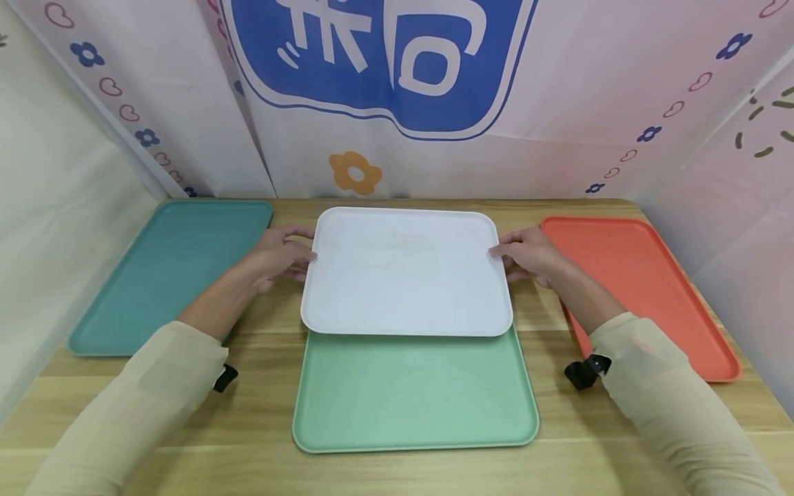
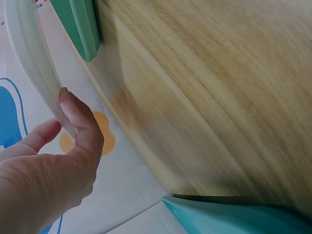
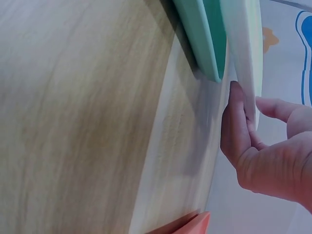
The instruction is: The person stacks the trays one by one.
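Observation:
A white rectangular tray (image 1: pixel 406 275) is held up between my two hands, above the far part of a light green tray (image 1: pixel 415 396). My left hand (image 1: pixel 282 256) pinches its left edge, thumb on top and fingers beneath. On the opposite edge, my right hand (image 1: pixel 527 255) has the same kind of grip. Both wrist views show the white tray's rim (image 2: pixel 39 83) between thumb and fingers, raised off the wooden table. The far part of the green tray is hidden under the white one in the head view.
To the left lies a teal tray (image 1: pixel 180 275), partly behind my left forearm. A red tray (image 1: pixel 645 289) lies on the right, partly covered by my right forearm. The wooden table (image 1: pixel 260 413) ends at a printed cloth backdrop (image 1: pixel 298 158), with white cloth at both sides.

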### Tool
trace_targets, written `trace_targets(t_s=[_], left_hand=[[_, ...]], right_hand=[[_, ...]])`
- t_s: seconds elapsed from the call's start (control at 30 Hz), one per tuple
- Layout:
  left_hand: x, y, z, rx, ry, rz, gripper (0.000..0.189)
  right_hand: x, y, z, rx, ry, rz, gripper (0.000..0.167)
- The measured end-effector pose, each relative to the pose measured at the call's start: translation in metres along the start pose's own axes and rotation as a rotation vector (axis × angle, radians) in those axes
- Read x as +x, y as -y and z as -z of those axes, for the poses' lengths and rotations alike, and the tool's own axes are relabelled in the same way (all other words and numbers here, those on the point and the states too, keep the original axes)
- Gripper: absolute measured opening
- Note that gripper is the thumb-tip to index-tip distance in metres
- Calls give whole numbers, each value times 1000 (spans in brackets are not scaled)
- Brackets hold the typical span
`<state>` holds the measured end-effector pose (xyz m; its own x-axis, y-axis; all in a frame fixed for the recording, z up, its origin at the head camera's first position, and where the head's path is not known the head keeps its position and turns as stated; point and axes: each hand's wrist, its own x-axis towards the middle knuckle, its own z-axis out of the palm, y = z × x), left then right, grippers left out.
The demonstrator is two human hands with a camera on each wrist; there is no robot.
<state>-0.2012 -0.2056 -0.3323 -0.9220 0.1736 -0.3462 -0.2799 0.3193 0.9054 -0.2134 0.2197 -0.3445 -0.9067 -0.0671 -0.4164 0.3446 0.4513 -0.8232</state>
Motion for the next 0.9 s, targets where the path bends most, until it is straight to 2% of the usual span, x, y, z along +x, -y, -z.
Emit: trace_targets(t_s=[0.33, 0.67, 0.9], left_hand=[[-1, 2, -1, 3, 9, 5, 60], [-2, 5, -1, 21, 18, 27, 62], [-1, 8, -2, 15, 22, 42, 60]], right_hand=[[3, -4, 0, 62, -7, -5, 46], [2, -4, -3, 38, 7, 9, 45], [0, -3, -4, -39, -5, -11, 44]])
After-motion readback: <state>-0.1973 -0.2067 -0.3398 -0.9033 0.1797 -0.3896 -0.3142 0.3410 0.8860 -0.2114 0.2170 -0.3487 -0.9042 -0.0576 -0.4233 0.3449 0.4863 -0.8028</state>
